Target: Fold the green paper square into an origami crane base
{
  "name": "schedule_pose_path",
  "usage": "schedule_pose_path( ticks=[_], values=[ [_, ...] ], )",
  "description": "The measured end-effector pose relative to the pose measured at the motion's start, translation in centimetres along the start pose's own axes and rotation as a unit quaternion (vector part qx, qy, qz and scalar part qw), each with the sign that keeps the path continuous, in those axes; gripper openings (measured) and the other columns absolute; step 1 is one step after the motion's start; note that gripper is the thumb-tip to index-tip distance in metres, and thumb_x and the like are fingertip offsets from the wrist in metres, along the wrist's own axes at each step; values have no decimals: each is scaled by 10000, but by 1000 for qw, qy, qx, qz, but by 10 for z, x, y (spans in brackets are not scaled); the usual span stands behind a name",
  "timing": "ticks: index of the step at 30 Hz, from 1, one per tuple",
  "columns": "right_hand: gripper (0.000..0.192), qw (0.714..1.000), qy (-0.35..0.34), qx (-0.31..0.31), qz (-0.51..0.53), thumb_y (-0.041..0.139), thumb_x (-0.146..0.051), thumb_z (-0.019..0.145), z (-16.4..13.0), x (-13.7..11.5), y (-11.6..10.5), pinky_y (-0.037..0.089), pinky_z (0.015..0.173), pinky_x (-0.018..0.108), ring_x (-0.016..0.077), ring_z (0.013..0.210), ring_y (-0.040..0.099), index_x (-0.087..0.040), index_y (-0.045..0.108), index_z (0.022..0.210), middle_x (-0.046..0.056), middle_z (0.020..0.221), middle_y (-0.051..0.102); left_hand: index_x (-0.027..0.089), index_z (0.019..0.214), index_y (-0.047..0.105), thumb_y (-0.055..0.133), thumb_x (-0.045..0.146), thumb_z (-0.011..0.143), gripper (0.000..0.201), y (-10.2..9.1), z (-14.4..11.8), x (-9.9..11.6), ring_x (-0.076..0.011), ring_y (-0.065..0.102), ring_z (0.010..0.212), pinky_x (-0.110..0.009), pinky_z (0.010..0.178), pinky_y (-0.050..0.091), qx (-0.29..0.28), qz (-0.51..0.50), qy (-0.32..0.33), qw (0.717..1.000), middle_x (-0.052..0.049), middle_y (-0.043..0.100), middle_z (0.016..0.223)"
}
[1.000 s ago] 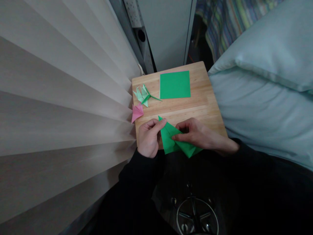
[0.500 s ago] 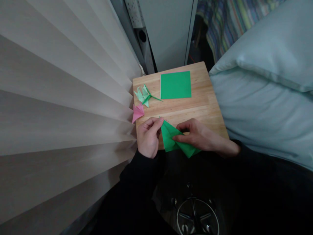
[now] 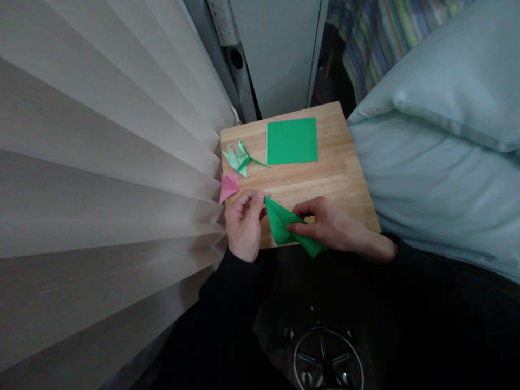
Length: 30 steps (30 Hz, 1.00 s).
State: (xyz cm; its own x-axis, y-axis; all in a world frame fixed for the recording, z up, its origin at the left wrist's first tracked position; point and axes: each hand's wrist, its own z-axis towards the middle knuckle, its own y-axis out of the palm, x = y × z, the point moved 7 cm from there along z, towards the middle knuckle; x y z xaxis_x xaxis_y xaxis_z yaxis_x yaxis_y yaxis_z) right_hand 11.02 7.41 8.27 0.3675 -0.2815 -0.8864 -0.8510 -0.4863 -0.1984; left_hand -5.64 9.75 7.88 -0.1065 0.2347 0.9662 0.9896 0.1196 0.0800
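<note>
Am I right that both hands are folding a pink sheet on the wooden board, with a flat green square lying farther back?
Not quite: the head view shows the folded paper held by the left hand and right hand is green. The flat green square does lie farther back on the wooden board.

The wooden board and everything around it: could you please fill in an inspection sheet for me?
Surface: small wooden board, light grain, bare at right.
Job's things: folded green paper, a pointed shape at the near edge.
Clutter: flat green square sheet at the far side; light green folded flower; pink folded piece at the left edge.
Hands: left hand pinches the paper's top tip; right hand grips its middle.
Cables: nothing seen.
Surroundings: pleated blind left, pale pillow right, chair base below.
</note>
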Motion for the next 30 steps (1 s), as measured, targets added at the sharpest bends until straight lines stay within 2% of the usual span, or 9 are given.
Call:
schedule_pose_path(
  ticks=[4, 6, 11, 17, 23, 26, 30],
  values=[
    [181, 999, -32, 18, 35, 681, -331, 833, 1, -3, -5, 374, 569, 281, 136, 625, 505, -174, 719, 751, -15, 673, 611, 204, 769, 723, 874, 431, 759, 273, 18, -5, 3, -120, 546, 659, -237, 622, 453, -107, 19, 0, 994, 16, 641, 714],
    [186, 997, -58, 28, 49, 686, -339, 840, 1, -6, -8, 410, 619, 285, 145, 664, 542, -177, 728, 757, -9, 697, 642, 196, 745, 721, 893, 383, 732, 255, 20, -6, 3, -127, 560, 662, -240, 620, 455, -126, 42, -5, 991, 13, 651, 704],
    [192, 996, -59, 44, 54, 683, -341, 853, 0, -8, -10, 443, 661, 291, 164, 716, 589, -170, 746, 793, 14, 746, 690, 191, 737, 718, 890, 349, 718, 234, 18, -5, 2, -135, 594, 693, -249, 661, 485, -111, 29, -6, 993, 6, 681, 732],
    [202, 995, -62, 56, 45, 677, -344, 854, -1, -10, -12, 440, 669, 292, 167, 722, 591, -164, 758, 809, 19, 751, 699, 174, 746, 727, 892, 403, 728, 283, 22, -6, -3, -117, 564, 660, -233, 622, 449, -135, 17, -37, 990, -1, 677, 728],
    [292, 994, -43, 66, 76, 672, -436, 851, 0, -7, -14, 383, 565, 276, 144, 632, 527, -158, 742, 794, 13, 696, 653, 169, 745, 745, 888, 467, 725, 331, 22, -6, -11, -107, 514, 606, -233, 562, 389, -146, 20, -75, 986, 2, 646, 690],
    [295, 993, -40, 67, 88, 669, -445, 837, 1, -5, -13, 369, 550, 274, 137, 615, 505, -164, 726, 769, 8, 680, 627, 177, 740, 741, 884, 456, 732, 314, 21, -6, -11, -114, 516, 602, -243, 561, 396, -147, 30, -67, 986, -2, 653, 691],
    [261, 994, -23, 61, 92, 671, -424, 802, 2, -3, -11, 357, 537, 271, 132, 602, 486, -171, 707, 747, 2, 666, 603, 195, 629, 656, 872, 422, 757, 339, 19, -6, -8, -131, 505, 586, -261, 548, 397, -134, 66, -33, 988, 7, 589, 607]
  ],
)
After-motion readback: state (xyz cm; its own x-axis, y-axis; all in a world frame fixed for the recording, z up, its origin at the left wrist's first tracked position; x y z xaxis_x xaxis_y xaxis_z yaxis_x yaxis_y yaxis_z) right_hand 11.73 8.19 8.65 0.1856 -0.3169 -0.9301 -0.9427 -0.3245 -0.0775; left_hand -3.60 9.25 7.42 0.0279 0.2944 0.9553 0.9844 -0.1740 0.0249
